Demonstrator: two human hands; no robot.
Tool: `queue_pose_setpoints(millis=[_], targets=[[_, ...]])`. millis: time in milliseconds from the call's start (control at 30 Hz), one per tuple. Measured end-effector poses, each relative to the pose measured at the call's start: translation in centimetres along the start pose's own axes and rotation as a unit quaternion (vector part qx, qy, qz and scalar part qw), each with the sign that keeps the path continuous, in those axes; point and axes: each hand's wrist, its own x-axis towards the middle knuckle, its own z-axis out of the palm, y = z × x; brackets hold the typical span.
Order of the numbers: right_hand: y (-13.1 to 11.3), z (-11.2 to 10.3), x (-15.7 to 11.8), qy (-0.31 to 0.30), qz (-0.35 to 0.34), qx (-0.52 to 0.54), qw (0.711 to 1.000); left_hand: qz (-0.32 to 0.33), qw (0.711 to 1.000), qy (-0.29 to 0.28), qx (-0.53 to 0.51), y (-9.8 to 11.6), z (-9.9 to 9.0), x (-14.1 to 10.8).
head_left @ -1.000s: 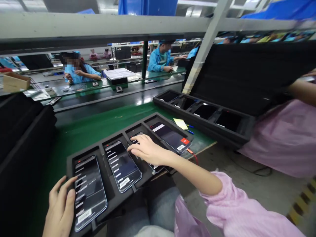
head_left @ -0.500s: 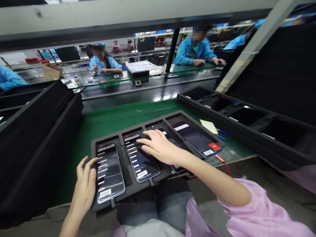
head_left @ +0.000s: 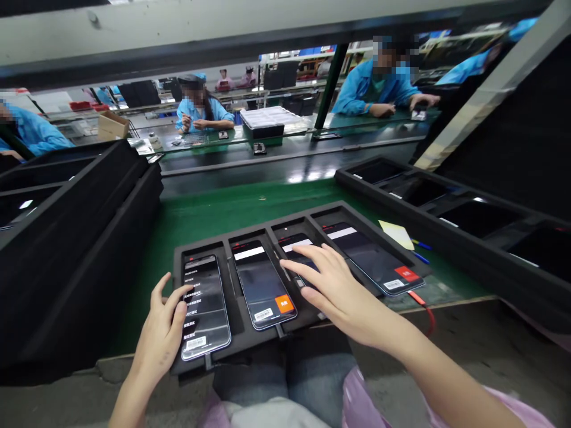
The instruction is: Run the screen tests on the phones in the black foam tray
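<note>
A black foam tray [head_left: 250, 232] with compartments lies before me, a smartphone in each. My left hand [head_left: 163, 333] is at the tray's left edge, fingers apart, index fingertip over the leftmost phone [head_left: 207, 309], whose screen shows a list. Beside it the second phone [head_left: 261, 285] shows a white bar and an orange button. My right hand [head_left: 339, 291] hovers with spread fingers over the third phone [head_left: 297, 244], hiding much of it; whether a fingertip touches the glass I cannot tell. At the right end the fourth phone [head_left: 372, 252] shows a red button.
Stacked black foam trays [head_left: 89, 238] stand at left; another phone-filled tray [head_left: 428, 205] lies at right. A yellow paper [head_left: 396, 234] and blue pens [head_left: 420, 257] sit between. A red cable [head_left: 430, 318] hangs at the front edge. People in blue work across the bench.
My right hand has moved right from the second phone to the third. The second phone's screen has switched from a list to a white bar and orange button. My left fingertip has shifted onto the first screen.
</note>
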Motion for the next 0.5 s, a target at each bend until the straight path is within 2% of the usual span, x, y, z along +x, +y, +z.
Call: queue_pose_setpoints(millis=[167, 233, 333, 433, 500], targets=[[0.5, 0.3, -4.1, 0.095, -0.005, 0.05, 0.994, 0.01, 1.0, 0.003, -0.016, -1.7, 0.3, 0.8], [0.8, 1.0, -6.0, 0.093, 0.015, 0.088, 0.992, 0.02, 1.0, 0.003, -0.016, -2.5, 0.3, 1.2], [1.1, 2.0, -8.4, 0.052, 0.042, 0.14, 0.988, 0.048, 0.999, 0.005, -0.02, -3.0, -0.1, 1.9], [1.0, 2.4, -10.1, 0.022, 0.042, 0.174, 0.984, 0.092, 0.995, -0.022, -0.024, -2.8, -0.9, 3.4], [0.9, 2.5, -11.3, 0.036, 0.054, 0.197, 0.978, 0.121, 0.991, -0.048, 0.025, -2.3, -1.2, 5.2]])
